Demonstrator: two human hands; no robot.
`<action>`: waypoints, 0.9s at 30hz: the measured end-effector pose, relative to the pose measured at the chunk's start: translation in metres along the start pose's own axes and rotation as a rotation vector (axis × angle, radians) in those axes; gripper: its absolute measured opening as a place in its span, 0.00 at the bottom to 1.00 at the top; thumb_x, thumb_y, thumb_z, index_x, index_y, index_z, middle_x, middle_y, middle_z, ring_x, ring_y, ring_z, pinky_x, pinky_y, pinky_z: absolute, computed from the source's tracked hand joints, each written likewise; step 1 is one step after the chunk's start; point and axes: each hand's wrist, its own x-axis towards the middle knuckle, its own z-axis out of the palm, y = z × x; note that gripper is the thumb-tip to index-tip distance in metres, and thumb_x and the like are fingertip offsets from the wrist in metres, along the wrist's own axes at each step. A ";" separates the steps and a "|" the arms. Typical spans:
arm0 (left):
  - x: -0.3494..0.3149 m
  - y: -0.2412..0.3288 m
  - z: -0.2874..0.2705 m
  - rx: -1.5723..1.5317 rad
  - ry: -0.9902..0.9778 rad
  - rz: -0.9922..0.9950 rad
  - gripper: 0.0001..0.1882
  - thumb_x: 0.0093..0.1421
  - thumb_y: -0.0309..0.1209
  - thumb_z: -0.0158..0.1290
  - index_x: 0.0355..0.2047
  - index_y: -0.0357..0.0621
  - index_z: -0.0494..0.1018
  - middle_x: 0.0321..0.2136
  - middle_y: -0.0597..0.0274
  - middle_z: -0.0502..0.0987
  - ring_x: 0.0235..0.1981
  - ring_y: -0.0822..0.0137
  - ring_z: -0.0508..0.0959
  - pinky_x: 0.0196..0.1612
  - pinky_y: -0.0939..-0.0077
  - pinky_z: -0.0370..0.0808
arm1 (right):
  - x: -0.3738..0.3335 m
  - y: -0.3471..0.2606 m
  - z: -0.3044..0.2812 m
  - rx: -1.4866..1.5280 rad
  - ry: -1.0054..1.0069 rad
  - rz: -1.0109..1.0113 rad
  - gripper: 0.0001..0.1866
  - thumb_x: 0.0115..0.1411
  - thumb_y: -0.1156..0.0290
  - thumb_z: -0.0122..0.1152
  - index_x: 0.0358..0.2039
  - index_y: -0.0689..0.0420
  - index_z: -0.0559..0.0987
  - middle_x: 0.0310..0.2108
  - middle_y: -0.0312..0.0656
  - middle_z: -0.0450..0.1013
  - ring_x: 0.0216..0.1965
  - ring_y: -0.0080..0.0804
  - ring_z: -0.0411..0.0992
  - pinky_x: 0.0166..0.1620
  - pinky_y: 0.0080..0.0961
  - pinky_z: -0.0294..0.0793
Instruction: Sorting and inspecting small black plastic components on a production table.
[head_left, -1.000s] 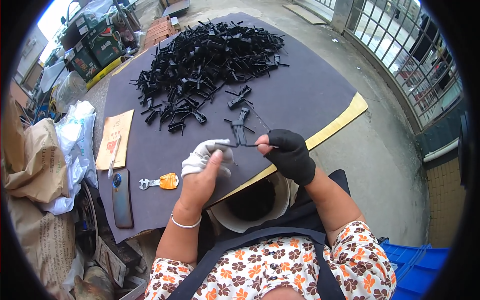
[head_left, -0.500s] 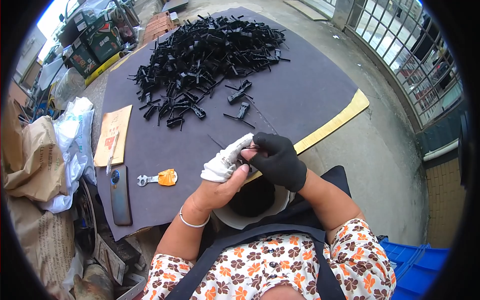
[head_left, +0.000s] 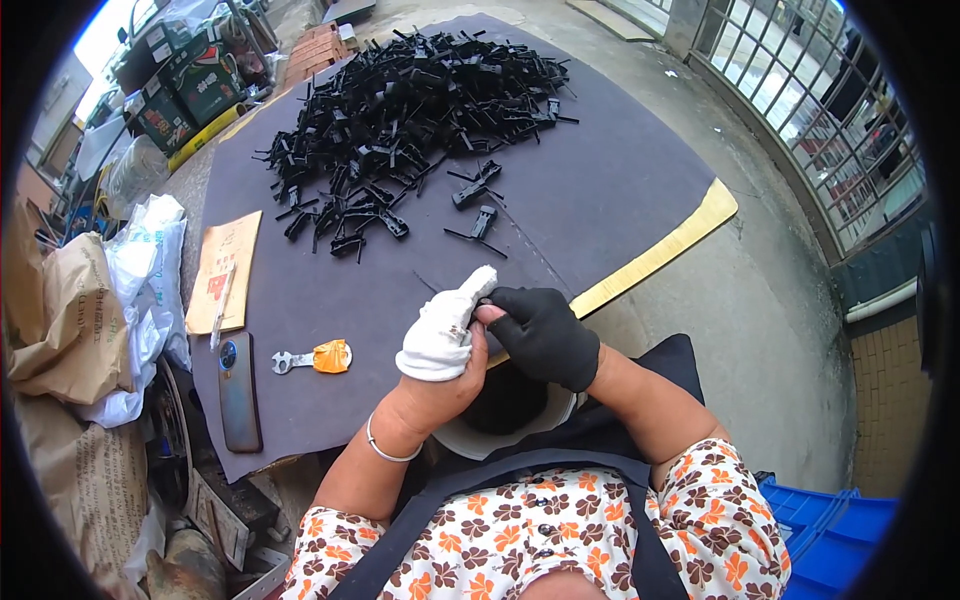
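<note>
Clock centred on the hands: dk purple-grey tabletop (head_left: pixel 620 180) is the biggest thing, yellowish strip (head_left: pixel 660 250) along its edge at 2-3 o'c; barred gate (head_left: pixel 790 95) beyond at 2. Heap of blk clip-like parts (head_left: pixel 420 110) at 11-12, covering much of the table's far end. Brown paper sacks (head_left: pixel 75 320) crowd in at 8-9, wht plastic sack (head_left: pixel 150 270) next to them; dk green cartons (head_left: pixel 200 95) at 10, blue crates (head_left: pixel 840 530) at 4. Wht bucket (head_left: pixel 460 440) at 6, partly blocked by hands + apron (head_left: pixel 540 465). R hand (head_left: pixel 545 335) (blk glove, bare fingertips) & L hand (head_left: pixel 440 335) (wht glove, bare thumb) meet by the near table edge, fingers of both pinched closed, tips tog. Buff envelope (head_left: pixel 240 255) at 9-10, phone (head_left: pixel 238 395) at 8, open-end wrench (head_left: pixel 290 362) w/ orange wrap at 8-9, pen (head_left: pixel 222 310) on envelope, two loose blk parts (head_left: pixel 486 220) at 12. Smallest: dk part (head_left: pixel 481 301) btwn the pinched fingertips, mostly hidden, can't tell shape. Writing: printed lines on paper sacks, pale lettering on cartons, red characters on envelope; mostly too blurred to read.
</note>
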 end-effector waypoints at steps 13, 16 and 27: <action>0.002 -0.001 -0.012 -0.836 -0.037 -0.511 0.21 0.62 0.25 0.43 0.56 0.39 0.59 0.31 0.68 0.70 0.22 0.84 0.61 0.25 0.92 0.61 | 0.002 0.001 -0.029 -0.262 -0.154 -0.004 0.10 0.53 0.68 0.60 0.31 0.61 0.77 0.26 0.48 0.74 0.25 0.39 0.73 0.31 0.28 0.71; 0.003 0.003 -0.011 -0.829 0.041 -0.563 0.22 0.62 0.25 0.42 0.57 0.39 0.58 0.29 0.69 0.69 0.22 0.83 0.62 0.25 0.91 0.61 | 0.003 0.010 -0.032 -0.141 -0.119 -0.143 0.09 0.49 0.75 0.65 0.33 0.59 0.78 0.23 0.41 0.73 0.24 0.25 0.70 0.30 0.20 0.70; -0.003 -0.004 -0.002 -0.839 -0.179 -0.513 0.16 0.61 0.25 0.40 0.49 0.35 0.60 0.23 0.69 0.66 0.17 0.83 0.59 0.20 0.89 0.56 | 0.005 0.008 -0.022 0.118 -0.110 0.078 0.07 0.53 0.72 0.60 0.30 0.61 0.76 0.20 0.33 0.68 0.25 0.18 0.63 0.29 0.19 0.65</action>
